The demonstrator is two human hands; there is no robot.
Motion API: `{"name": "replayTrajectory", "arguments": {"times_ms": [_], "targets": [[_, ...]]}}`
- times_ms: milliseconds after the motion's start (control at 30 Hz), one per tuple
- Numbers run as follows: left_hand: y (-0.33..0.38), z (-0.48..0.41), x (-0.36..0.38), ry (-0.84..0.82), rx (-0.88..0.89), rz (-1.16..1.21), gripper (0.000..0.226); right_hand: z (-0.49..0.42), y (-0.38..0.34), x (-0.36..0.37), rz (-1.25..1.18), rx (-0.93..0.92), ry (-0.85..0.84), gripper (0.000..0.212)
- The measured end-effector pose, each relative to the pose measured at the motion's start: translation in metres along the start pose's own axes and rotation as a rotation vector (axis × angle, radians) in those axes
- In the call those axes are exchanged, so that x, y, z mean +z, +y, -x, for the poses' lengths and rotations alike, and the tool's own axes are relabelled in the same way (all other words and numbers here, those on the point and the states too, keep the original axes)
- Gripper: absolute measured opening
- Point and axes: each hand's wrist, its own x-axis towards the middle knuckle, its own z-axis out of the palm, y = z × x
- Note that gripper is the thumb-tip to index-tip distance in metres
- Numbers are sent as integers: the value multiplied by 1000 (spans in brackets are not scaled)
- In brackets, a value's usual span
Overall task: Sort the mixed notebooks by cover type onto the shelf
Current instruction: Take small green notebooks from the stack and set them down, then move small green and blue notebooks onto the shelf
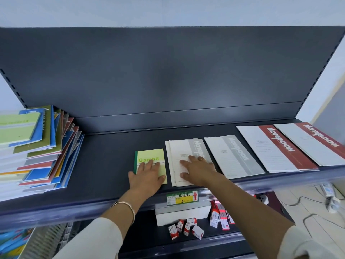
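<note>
a pale green notebook (149,155) with a dark green spine, marked "gambit", lay flat near the front of the dark shelf (108,156) under a person's left hand (147,177), fingers straight and slightly spread. the right hand (198,170), fingers spread flat, rested on a small stack of white, grey-banded notebooks (183,146) printed "notebook", just beside it. red-banded notebooks (276,146) lay further right; a mixed pile (37,146) sat far left.
</note>
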Motion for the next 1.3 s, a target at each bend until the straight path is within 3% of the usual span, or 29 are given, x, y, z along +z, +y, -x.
{"name": "replayTrajectory", "arguments": {"times_ms": [133, 367, 833, 1033, 1300], "targets": [[-2, 4, -8, 56, 14, 13, 50, -3, -3, -9, 33, 2, 14, 56], [-49, 8, -65, 324, 54, -79, 33, -20, -57, -45, 34, -86, 233, 46], [-273, 58, -203, 569, -54, -233, 31, -64, -294, -136, -21, -325, 522, 40], [-363, 70, -213, 545, -109, -198, 34, -78, -380, -149, -51, -382, 530, 39], [-421, 73, -203, 547, -206, -51, 33, -98, -431, -153, -129, -344, 415, 46]]}}
